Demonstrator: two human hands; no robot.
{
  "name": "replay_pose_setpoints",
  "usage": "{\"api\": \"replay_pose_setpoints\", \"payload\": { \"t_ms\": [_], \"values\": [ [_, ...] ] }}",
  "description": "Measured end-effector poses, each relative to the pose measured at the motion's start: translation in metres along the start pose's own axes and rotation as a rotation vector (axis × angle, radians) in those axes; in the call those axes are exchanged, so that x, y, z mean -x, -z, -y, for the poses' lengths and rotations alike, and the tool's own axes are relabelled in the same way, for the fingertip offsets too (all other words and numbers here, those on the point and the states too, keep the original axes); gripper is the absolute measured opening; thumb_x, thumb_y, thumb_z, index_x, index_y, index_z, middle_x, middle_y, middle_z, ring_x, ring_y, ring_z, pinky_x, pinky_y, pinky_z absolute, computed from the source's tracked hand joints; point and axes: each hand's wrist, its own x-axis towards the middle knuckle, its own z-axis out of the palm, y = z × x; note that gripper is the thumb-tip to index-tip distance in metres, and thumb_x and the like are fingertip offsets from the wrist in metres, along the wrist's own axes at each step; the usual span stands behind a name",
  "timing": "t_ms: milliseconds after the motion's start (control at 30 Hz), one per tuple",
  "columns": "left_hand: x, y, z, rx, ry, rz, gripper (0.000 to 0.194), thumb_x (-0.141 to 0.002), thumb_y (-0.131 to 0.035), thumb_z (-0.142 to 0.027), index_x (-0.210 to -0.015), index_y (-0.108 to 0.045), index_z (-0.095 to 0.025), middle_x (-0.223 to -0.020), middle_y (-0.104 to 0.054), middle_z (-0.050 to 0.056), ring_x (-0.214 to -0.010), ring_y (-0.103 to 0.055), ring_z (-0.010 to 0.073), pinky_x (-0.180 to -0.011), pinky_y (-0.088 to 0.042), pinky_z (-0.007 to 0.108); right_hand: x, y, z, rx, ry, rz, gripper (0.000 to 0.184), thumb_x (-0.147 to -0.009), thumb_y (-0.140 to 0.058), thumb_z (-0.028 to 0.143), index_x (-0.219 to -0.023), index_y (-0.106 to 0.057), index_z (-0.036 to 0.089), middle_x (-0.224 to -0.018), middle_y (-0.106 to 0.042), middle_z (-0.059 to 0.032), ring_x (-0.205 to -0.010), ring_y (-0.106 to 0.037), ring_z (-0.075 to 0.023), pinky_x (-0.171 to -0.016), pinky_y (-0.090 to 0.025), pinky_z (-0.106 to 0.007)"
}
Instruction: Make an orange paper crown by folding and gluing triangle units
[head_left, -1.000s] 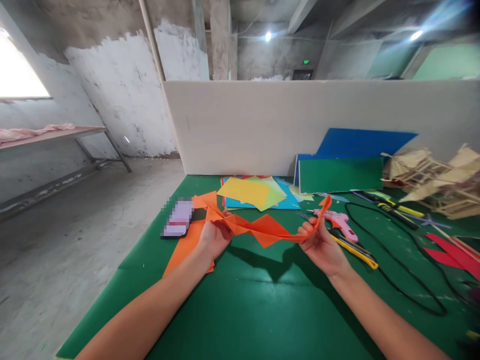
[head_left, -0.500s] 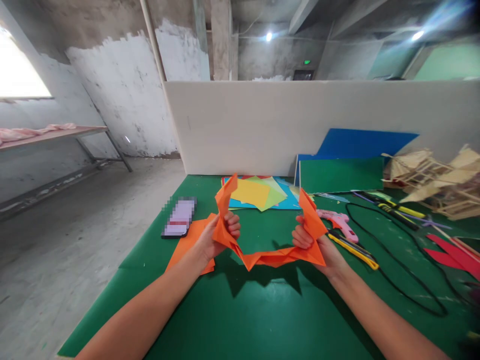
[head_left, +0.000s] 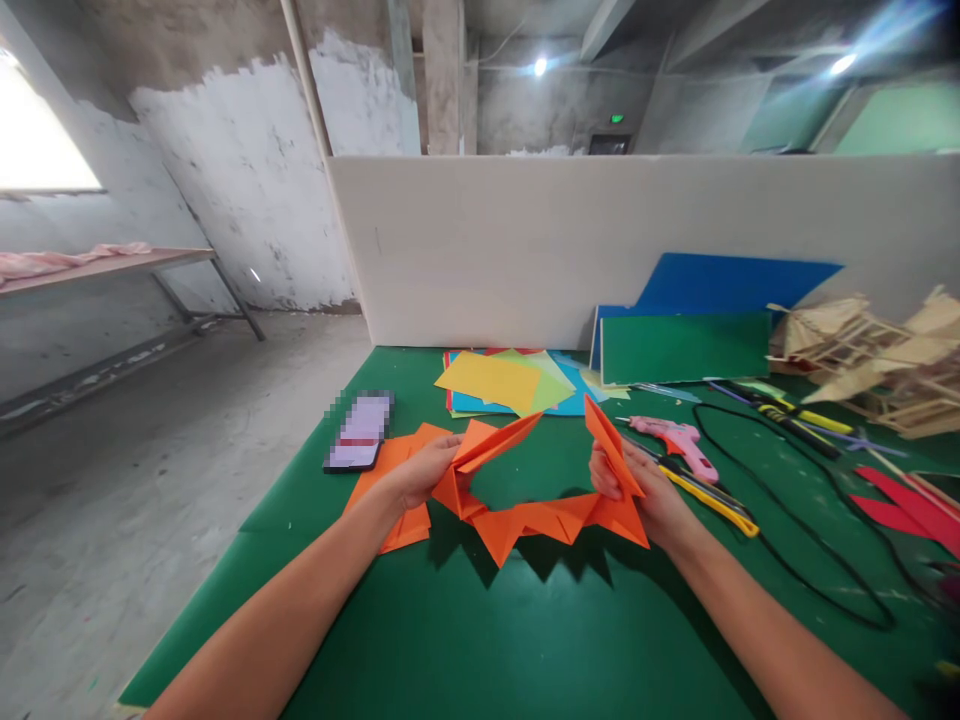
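Orange paper band [head_left: 551,517], spiky folds, curved between fingers [head_left: 602,472]

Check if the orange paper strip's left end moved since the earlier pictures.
Yes; the strip's left end swung right, relative to the yellow sheet.

Fingertips of left hand [head_left: 427,470] hidden behind folded orange paper [head_left: 498,532], phone screen [head_left: 362,430] unreadable

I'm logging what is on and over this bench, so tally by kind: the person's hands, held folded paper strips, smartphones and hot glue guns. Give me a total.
Left hand and right hand: 2
Folded orange paper strip, held in both hands: 1
Smartphone: 1
Pink hot glue gun: 1
Total: 5
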Motion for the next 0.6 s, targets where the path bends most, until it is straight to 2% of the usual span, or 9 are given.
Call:
{"api": "replay_pose_setpoints", "payload": {
  "t_ms": [100, 200, 300, 400, 500, 600],
  "values": [
    [0.001, 0.001, 0.002, 0.043, 0.007, 0.001, 0.012, -0.074, -0.067, -0.022, -0.066, -0.061, -0.015, -0.054, -0.054, 0.000, -0.047, -0.049, 0.0109, -0.049, -0.039, 0.022, 0.001, 0.002, -0.001, 0.009, -0.018, -0.005, 0.017, -0.085, -0.060, 0.038, -0.093, -0.059, 0.022, -0.058, -0.043, 0.0039, -0.047, -0.033, -0.0087, -0.045, -0.027, -0.025],
    [0.002, -0.002, 0.001, 0.126, -0.017, 0.050, 0.016, -0.078, -0.058, -0.013, -0.062, -0.059, -0.015, -0.056, -0.055, 0.002, -0.048, -0.051, 0.0126, -0.050, -0.040, 0.023, 0.001, 0.004, -0.001, 0.012, -0.007, -0.022, 0.020, -0.084, -0.062, 0.040, -0.094, -0.059, 0.023, -0.058, -0.041, 0.0043, -0.046, -0.030, -0.0089, -0.044, -0.025, -0.026],
    [0.003, -0.006, -0.002, 0.191, -0.121, 0.084, 0.019, -0.080, -0.050, -0.009, -0.062, -0.055, -0.016, -0.058, -0.051, 0.002, -0.053, -0.052, 0.0134, -0.052, -0.041, 0.023, 0.000, 0.006, 0.004, -0.010, 0.064, -0.061, 0.022, -0.080, -0.065, 0.042, -0.092, -0.060, 0.024, -0.057, -0.039, 0.0047, -0.045, -0.027, -0.0096, -0.043, -0.022, -0.026],
    [0.003, -0.005, -0.007, 0.224, -0.254, 0.090, 0.015, -0.081, -0.049, -0.013, -0.067, -0.054, -0.016, -0.059, -0.047, 0.000, -0.055, -0.050, 0.0129, -0.056, -0.041, 0.023, -0.002, 0.012, 0.009, -0.027, 0.126, -0.096, 0.019, -0.081, -0.064, 0.042, -0.088, -0.061, 0.025, -0.055, -0.035, 0.0051, -0.046, -0.027, -0.0100, -0.043, -0.023, -0.026],
    [0.004, 0.000, -0.008, 0.118, -0.295, 0.090, 0.014, -0.082, -0.053, -0.017, -0.069, -0.056, -0.016, -0.057, -0.045, -0.001, -0.050, -0.045, 0.0109, -0.052, -0.036, 0.022, -0.002, 0.021, 0.009, 0.028, 0.108, -0.107, 0.019, -0.081, -0.064, 0.042, -0.089, -0.061, 0.025, -0.056, -0.040, 0.0047, -0.047, -0.031, -0.0102, -0.046, -0.027, -0.025],
    [0.005, 0.001, -0.004, -0.134, -0.160, 0.091, 0.010, -0.078, -0.059, -0.015, -0.068, -0.061, -0.015, -0.058, -0.050, -0.001, -0.045, -0.038, 0.0081, -0.044, -0.026, 0.020, -0.001, 0.026, 0.003, 0.235, -0.062, -0.040, 0.023, -0.080, -0.066, 0.044, -0.091, -0.062, 0.024, -0.070, -0.053, 0.0019, -0.059, -0.044, -0.0116, -0.053, -0.035, -0.024]
  ]
}}
